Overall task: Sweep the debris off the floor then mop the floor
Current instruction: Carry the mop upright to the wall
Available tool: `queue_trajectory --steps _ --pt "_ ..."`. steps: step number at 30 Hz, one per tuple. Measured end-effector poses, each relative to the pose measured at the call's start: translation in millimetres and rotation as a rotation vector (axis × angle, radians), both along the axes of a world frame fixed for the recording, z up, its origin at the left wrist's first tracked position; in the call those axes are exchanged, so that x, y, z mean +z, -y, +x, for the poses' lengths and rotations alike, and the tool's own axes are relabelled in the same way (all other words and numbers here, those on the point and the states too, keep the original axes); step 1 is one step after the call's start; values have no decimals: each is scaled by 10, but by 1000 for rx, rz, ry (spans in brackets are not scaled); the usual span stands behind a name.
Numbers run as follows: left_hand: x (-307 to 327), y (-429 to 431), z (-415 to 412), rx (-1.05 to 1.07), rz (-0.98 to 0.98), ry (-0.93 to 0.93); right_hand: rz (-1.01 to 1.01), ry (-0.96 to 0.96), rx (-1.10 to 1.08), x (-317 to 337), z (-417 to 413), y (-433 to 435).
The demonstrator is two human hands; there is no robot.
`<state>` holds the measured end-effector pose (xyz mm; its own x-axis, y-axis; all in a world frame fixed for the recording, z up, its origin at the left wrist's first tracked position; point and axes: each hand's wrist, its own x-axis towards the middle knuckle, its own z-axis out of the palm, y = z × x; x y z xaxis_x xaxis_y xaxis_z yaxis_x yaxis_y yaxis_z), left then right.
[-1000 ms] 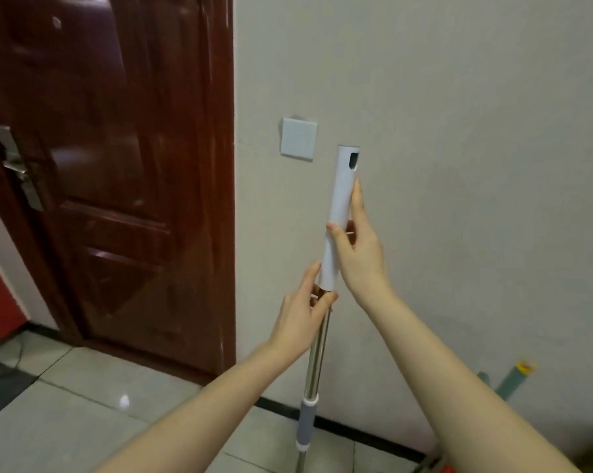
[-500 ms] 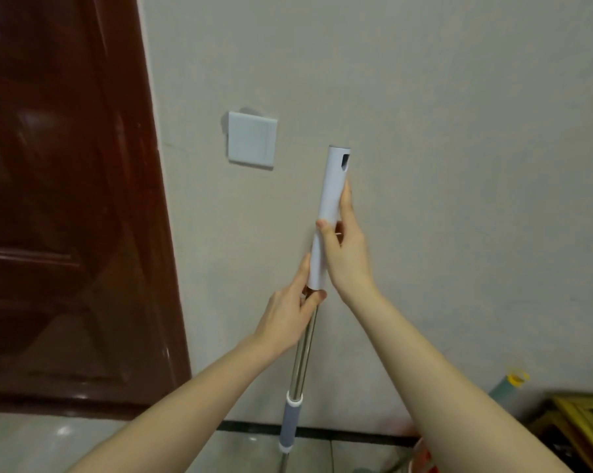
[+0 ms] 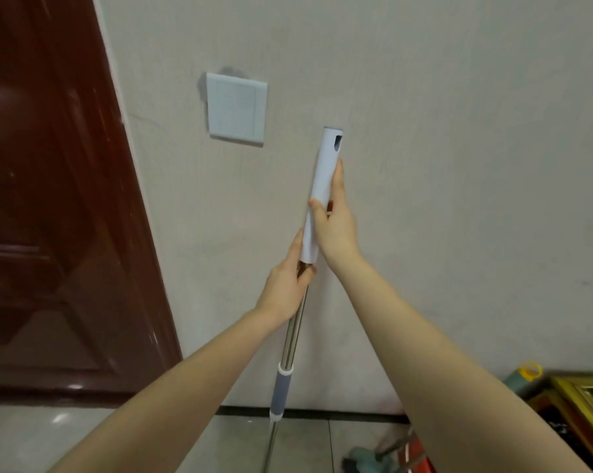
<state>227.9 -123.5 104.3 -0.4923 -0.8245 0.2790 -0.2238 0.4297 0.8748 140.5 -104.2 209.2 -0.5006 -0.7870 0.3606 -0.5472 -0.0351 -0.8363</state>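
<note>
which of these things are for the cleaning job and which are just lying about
For the job:
steel pole with white grip
left hand and right hand, both holding it
floor

Just lying about:
wall switch
door
yellow-capped green tube
gold frame

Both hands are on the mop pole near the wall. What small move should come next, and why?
Probably tilt the mop pole away from the wall toward the floor: the right hand holds its white top sleeve, the left hand grips the steel shaft just below, and it stands nearly upright.
</note>
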Motion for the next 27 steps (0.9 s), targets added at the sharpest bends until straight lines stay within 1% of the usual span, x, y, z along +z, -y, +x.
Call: queue_trajectory --steps 4,10,14,19,21,24,27 --pt "-44 12 -119 3 -14 24 30 -74 -51 -97 -91 -2" --pt "-213 -61 -203 24 -17 83 132 -136 19 -196 -447 -303" --pt "-293 -233 -292 108 -61 77 163 -166 26 -291 -807 -630" --pt "-340 -762 -491 337 -183 86 126 -187 69 -354 -1382 -1198" --pt "-409 -1040 -625 375 -176 94 151 -233 92 -379 -1650 -1494" --pt "-553 -1512 -947 375 -92 83 228 -260 149 -427 -2088 -1999" --pt "-733 -2017 -1326 279 -34 110 297 -262 172 -520 -2555 -2502"
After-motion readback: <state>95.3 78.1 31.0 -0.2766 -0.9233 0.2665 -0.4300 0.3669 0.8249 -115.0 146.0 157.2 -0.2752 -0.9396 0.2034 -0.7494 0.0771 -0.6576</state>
